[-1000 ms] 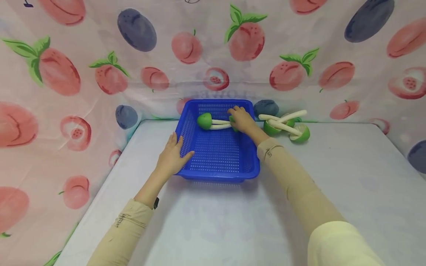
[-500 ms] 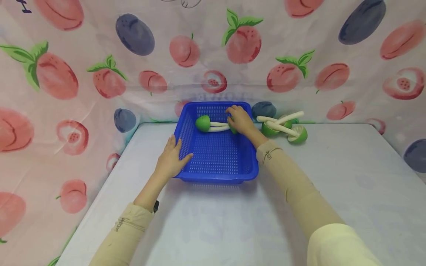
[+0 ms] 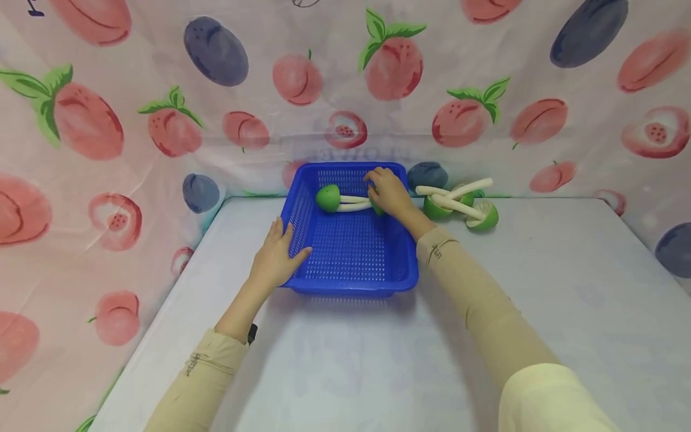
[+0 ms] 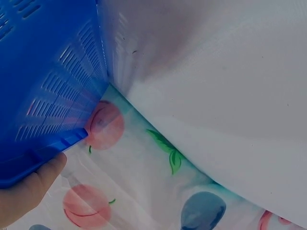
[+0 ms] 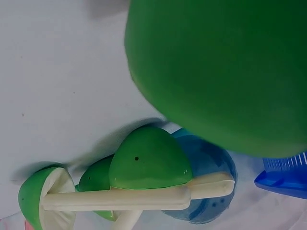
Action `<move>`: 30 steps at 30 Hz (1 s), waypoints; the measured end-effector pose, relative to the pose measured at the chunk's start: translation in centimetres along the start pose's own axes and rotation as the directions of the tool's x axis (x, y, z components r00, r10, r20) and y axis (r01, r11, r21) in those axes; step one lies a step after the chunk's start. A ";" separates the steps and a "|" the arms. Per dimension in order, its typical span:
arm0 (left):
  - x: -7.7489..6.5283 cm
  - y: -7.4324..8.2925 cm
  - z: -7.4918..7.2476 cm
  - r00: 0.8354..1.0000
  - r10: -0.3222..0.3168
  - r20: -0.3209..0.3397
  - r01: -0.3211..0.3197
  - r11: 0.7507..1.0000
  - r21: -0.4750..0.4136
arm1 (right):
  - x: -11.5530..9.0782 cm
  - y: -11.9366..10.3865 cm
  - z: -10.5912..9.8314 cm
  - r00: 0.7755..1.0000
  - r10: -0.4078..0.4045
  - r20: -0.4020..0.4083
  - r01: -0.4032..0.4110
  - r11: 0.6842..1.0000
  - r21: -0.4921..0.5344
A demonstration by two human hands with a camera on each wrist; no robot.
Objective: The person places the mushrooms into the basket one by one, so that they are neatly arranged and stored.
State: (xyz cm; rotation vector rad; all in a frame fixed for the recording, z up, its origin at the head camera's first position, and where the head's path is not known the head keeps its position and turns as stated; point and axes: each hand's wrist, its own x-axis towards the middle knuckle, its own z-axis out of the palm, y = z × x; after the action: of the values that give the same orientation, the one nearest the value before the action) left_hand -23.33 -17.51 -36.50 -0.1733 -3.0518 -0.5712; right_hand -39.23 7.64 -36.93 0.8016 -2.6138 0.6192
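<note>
In the head view, a blue plastic basket (image 3: 349,285) with slotted walls stands at the back of the table. My left hand (image 3: 274,258) rests on its left rim, fingers straight and spread, thumb over the inside. The left wrist view has one finger (image 4: 41,179) lying along the rim. My right hand (image 3: 390,191) reaches into the basket's right side and grips a green-capped toy mushroom by its cap (image 5: 220,72), which the fingers mostly cover in the head view. Beside it lies another toy mushroom (image 3: 328,198), green cap to the left, and two white stems run side by side between the caps.
To the basket's right, several more toy mushrooms (image 3: 482,217) lie in a heap with crossed white stems. A fruit-print cloth (image 3: 345,78) hangs behind and at the left of the white table (image 3: 335,360).
</note>
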 end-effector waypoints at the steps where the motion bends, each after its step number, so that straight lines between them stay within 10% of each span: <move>1: 0.0 0.0 0.0 1.000 0.000 -0.002 0.000 1.000 -0.001 | 0.0 0.0 0.0 1.000 -0.004 0.003 0.004 1.000 0.000; 10: -0.2 -0.2 0.2 1.000 -0.025 0.002 0.025 0.999 -0.024 | -0.5 -0.4 0.0 0.993 -0.068 -0.101 0.070 0.997 0.019; 17: 0.3 0.2 0.2 1.000 -0.010 0.004 0.010 1.000 -0.018 | -1.2 -0.5 -0.7 0.915 -0.222 -0.337 0.222 0.974 -0.037; 30: 0.3 0.1 -0.2 1.000 -0.011 0.010 0.011 1.000 -0.007 | -4.7 1.3 -4.6 0.962 -0.157 -0.221 0.177 0.982 0.071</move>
State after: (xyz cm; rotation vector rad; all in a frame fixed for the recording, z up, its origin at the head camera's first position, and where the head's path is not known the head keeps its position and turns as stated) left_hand -23.60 -17.41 -36.28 -0.1597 -3.0624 -0.5831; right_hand -35.41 12.96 -35.50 0.9171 -2.3095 0.7349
